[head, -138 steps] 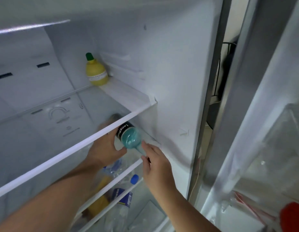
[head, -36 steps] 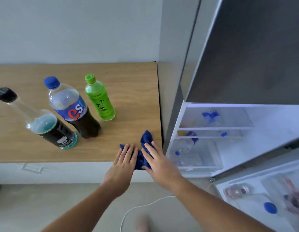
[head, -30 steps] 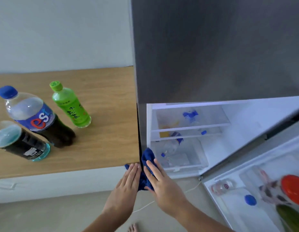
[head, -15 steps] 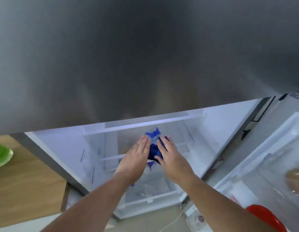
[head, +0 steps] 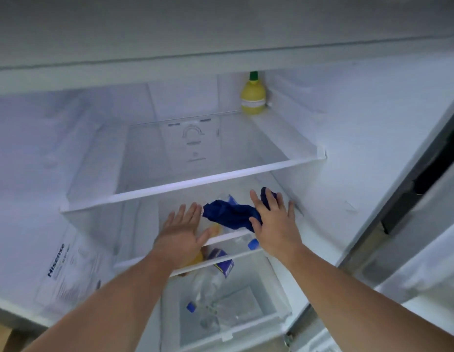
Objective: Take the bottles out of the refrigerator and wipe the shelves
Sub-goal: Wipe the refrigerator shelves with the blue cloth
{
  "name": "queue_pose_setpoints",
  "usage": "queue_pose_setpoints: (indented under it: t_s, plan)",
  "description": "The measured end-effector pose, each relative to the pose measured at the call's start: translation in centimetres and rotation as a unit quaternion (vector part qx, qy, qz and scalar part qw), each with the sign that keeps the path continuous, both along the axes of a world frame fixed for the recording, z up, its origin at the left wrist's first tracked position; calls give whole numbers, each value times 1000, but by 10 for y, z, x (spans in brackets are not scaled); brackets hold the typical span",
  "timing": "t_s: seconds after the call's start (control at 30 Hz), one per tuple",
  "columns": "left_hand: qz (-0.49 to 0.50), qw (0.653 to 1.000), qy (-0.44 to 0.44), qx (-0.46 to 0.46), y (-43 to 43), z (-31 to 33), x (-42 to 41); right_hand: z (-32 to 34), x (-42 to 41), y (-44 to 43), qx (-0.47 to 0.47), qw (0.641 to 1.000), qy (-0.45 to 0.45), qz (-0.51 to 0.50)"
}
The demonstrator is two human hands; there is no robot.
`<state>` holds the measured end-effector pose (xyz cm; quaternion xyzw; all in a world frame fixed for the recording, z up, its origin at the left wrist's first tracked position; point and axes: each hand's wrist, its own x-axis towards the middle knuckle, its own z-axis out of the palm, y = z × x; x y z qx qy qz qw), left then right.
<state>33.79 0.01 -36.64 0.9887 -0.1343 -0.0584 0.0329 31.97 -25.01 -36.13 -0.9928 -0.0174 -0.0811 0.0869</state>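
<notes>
I look into the open refrigerator. A dark blue cloth lies on the middle glass shelf. My right hand presses flat on the cloth's right part, fingers spread. My left hand is flat and open on the same shelf, just left of the cloth. A small yellow bottle with a green cap stands at the back right of the upper shelf. Below, clear bottles with blue caps and a blue label lie under the glass, one in the bottom drawer.
The fridge's right wall is close to my right hand. The open door's dark edge runs down the right. A white label sheet is stuck on the left inner wall. Something orange lies under my left wrist.
The view went from the wooden table with three bottles to the fridge interior. Both hands carried the blue cloth off the table edge into the fridge and onto the middle shelf.
</notes>
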Motion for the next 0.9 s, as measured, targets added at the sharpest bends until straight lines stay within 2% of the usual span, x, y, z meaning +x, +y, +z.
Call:
queue_pose_setpoints:
  t_s: [0.1,0.23,0.37,0.43,0.5,0.57,0.6,0.67,0.73,0.8,0.9]
  plan:
    - [14,1000,-20,4,22,-3,-2,0,-11,15,25,996,-82,28]
    - [49,998,-36,8,51,-8,-21,-12,-17,31,13,1000,1,19]
    - [104,993,-61,11,60,-13,-47,-16,-2,24,61,998,17,-25]
    - [134,987,-77,28,67,-18,-56,-11,21,35,44,998,23,-39]
    - [160,982,-85,50,73,-21,-64,-5,45,76,35,998,52,-1]
    - [174,979,-88,55,76,-23,-69,-3,49,134,45,992,74,89]
    - [177,978,-95,55,76,-25,-70,-6,42,160,58,986,73,140]
    - [175,976,-109,65,75,-26,-69,-8,6,182,115,975,64,180]
    - [173,976,-112,66,77,-27,-68,-8,-30,159,154,979,27,132]
    - [172,977,-109,55,78,-27,-65,-1,-50,112,134,991,-23,19]
    - [171,977,-114,46,77,-26,-64,12,-24,65,86,985,6,-148]
